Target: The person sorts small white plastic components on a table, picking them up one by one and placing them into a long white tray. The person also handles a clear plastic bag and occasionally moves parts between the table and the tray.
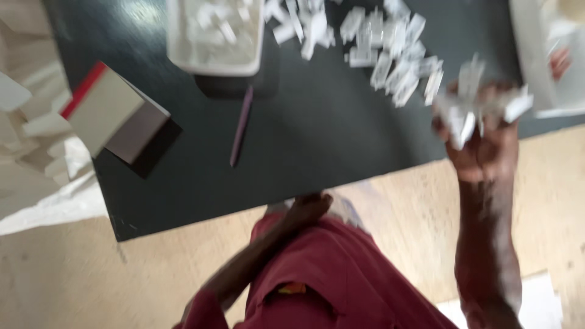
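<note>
Right hand (pixel 481 143), lifted just off the dark rectangular tabletop's (pixel 304 146) near edge, we see closed round a bunch of small white plastic pieces (pixel 478 106), seemingly scooped; left hand (pixel 308 207) rests empty at that edge, fingers loosely curled.

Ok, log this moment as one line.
right hand: holds handful of small white parts | left hand: at table edge, empty | more parts piled on table

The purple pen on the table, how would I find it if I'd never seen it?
Look at the dark table. Below the white tray of small white pieces lies the pen, alone on bare tabletop, right of the red-edged box. It is the only long, thin, purple thing; everything nearby is white or boxy.
</note>
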